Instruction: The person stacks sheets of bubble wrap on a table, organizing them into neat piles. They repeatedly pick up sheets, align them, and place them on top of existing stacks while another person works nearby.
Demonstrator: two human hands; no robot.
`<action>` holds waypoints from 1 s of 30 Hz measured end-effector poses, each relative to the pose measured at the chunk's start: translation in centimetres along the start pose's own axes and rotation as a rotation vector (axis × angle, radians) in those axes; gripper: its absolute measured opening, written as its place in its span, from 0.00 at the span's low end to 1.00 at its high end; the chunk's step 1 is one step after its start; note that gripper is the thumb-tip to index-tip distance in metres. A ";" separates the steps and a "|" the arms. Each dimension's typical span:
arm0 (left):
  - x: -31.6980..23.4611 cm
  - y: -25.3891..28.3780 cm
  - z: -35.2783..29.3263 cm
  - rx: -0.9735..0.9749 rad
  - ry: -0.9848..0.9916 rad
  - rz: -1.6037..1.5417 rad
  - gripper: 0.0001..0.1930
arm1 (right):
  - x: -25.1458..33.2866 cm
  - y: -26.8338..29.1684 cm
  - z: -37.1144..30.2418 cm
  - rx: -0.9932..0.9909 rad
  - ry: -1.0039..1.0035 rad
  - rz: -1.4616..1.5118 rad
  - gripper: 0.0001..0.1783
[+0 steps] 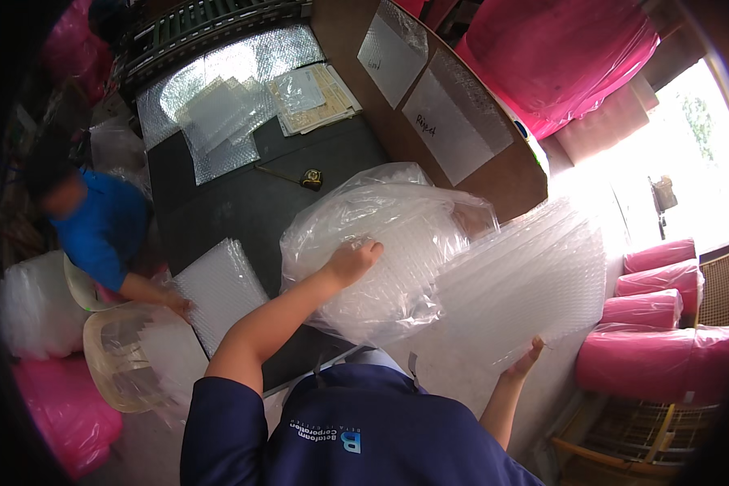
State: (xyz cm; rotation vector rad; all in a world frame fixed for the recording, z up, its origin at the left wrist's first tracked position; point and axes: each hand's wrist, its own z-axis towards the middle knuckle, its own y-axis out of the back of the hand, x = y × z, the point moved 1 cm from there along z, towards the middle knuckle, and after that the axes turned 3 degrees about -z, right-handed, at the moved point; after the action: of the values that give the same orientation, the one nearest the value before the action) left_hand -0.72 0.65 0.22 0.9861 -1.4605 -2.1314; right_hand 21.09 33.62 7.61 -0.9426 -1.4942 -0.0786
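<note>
The left hand [355,261] presses spread fingers on a clear plastic bag [381,251] at the dark surface [243,202] edge, while the right hand [525,362], fingers curled, supports a bubble-wrap stack [518,283] from below.

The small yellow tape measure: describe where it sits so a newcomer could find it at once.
Start at the dark grey worktable. Behind the clear plastic bag of bubble-wrap sheets under the left hand lies the small round yellow tape measure. It is the only small, solid thing among flat sheets.
</note>
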 end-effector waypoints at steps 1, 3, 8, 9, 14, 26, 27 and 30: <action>0.0 -0.2 0.0 0.019 0.031 -0.015 0.08 | 0.0 -0.4 -0.2 -0.028 -0.005 0.008 0.39; 0.4 -0.4 0.2 -0.007 0.027 -0.062 0.07 | -0.1 -0.6 -0.2 -0.067 -0.011 0.020 0.39; 1.5 -0.4 2.3 -0.045 -0.118 -0.013 0.08 | -0.3 -0.4 0.5 -0.054 -0.032 0.046 0.37; 1.4 -0.6 3.0 0.049 -0.103 -0.033 0.10 | -0.3 -0.6 0.8 0.007 -0.070 0.067 0.35; -0.2 0.9 6.6 0.597 0.015 -0.337 0.18 | -3.5 -3.9 0.4 0.066 -0.127 -0.079 0.25; 5.2 1.6 -1.3 0.351 -0.187 -0.365 0.30 | -5.1 -11.2 3.8 -0.076 0.574 -0.730 0.25; 4.3 2.5 -0.7 0.418 -0.054 -0.364 0.30 | -5.2 -11.7 3.1 -0.091 0.621 -0.786 0.26; 1.4 2.8 2.5 0.491 0.248 -0.283 0.30 | -4.8 -12.3 1.3 0.091 0.703 -1.012 0.26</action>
State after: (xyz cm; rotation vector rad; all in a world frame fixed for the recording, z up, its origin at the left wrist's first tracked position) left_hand -3.70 0.30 2.87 1.6536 -1.8421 -1.7621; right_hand 12.19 23.91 9.08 0.0276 -1.1453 -0.9603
